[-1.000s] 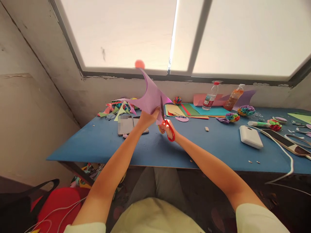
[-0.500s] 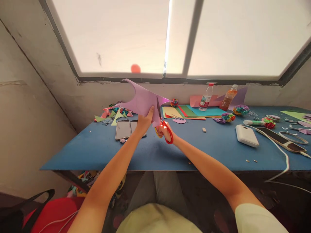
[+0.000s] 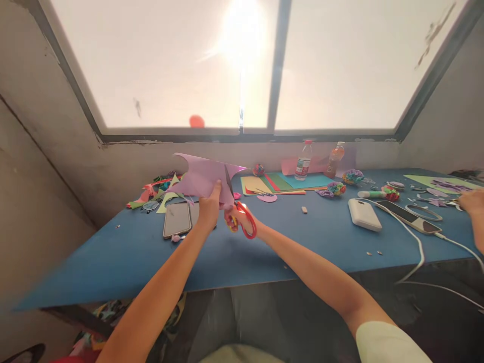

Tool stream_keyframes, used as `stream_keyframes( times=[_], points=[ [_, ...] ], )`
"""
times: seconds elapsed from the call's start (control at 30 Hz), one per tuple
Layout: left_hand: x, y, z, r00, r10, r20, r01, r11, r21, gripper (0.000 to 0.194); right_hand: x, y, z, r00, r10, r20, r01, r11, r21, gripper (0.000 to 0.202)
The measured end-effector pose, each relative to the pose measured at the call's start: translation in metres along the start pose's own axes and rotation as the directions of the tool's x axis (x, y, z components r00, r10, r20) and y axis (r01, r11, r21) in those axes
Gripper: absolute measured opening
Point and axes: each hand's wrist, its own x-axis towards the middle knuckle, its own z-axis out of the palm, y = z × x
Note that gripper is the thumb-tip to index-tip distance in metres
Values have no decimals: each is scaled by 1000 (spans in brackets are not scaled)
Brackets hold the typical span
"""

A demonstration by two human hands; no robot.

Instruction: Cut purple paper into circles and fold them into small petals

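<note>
Purple paper (image 3: 200,176) is positioned above the blue table (image 3: 310,242), raised off its surface, and has a concave left edge. Left hand (image 3: 209,212): thumb on the near face, clamped on the paper's lower part; remaining fingers mostly hidden. Right hand (image 3: 236,218): fingers closed around the handles of the scissors (image 3: 240,206), with a dark blade across the paper's right portion. Blade opening cannot be determined. Phone (image 3: 177,220) lies left of the left hand; coloured sheets (image 3: 283,182) lie beyond the right.

1 held purple sheet (image 3: 202,177), 1 red-handled scissors (image 3: 253,228), 2 bottles (image 3: 302,166) (image 3: 334,162). 2 own hands (image 3: 208,212) (image 3: 244,214), 1 co-worker's hand (image 3: 472,201).
</note>
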Motion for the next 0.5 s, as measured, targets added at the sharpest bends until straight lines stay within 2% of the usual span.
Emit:
stream_keyframes(
  times=[0.07, 0.23, 0.5],
  points=[
    [3, 0, -1, 999, -31, -8, 31, 1000, 5, 41, -1, -2, -1, 1000, -2, 1, 2, 999, -37, 41],
    [7, 7, -2, 992, -130, 6, 130, 991, 19, 38, -2, -4, -7, 995, 26, 97, -24, 999, -27, 65],
    [4, 15, -3, 991, -132, 31, 130, 989, 66, 29, 0, -2, -14, 987, 25, 161, -24, 1000, -13, 79]
  ],
)
